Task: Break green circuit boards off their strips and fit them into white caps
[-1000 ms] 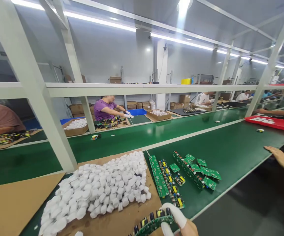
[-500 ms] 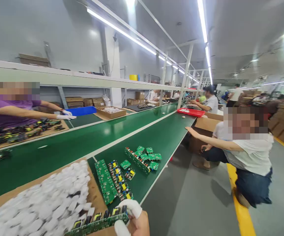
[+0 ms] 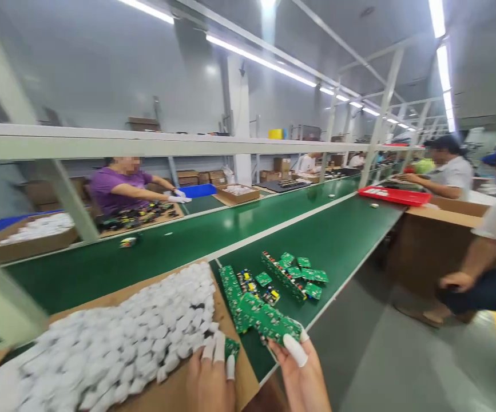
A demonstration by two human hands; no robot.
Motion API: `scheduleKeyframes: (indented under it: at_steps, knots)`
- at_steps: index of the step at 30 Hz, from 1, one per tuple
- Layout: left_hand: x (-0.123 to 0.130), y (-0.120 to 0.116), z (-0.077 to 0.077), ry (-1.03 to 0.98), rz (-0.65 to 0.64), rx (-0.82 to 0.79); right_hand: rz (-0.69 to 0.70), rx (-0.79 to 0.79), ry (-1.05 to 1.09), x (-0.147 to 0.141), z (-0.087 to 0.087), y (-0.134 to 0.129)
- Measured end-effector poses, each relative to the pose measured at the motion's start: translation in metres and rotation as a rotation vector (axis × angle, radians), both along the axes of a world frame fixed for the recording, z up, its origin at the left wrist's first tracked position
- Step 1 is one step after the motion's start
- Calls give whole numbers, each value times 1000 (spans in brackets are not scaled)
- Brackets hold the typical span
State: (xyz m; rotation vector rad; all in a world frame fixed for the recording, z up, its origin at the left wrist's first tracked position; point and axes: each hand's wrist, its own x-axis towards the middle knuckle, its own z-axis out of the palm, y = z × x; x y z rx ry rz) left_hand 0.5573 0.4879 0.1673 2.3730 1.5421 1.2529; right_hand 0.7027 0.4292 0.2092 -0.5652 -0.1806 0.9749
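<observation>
Circuit board (image 3: 282,327) | hands apart | right hand (image 3: 302,380) clamping it | left hand (image 3: 210,382) by white pieces (image 3: 114,349)

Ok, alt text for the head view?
The right hand grips a green circuit board while the left hand rests beside white pieces heaped on a cardboard sheet; both wear white fingertip covers. More boards lie on a green conveyor belt.

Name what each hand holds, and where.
The right hand pinches a green circuit board by its near edge; whether the left hand holds the small green board beside it cannot be told.
</observation>
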Motion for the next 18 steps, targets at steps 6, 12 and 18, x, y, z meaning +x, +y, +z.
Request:
scheduleKeyframes:
  at_steps: [6,12,18]
  knots:
    - [9,-28,10,-283,76,77,164,-72,-66,4,-5,-8]
    - [-5,-48,49,-901,-178,-497,370,-95,-381,0,-3,-13]
    - [-2,-64,37,-1041,-46,-432,207,-227,-874,-4,-23,-20]
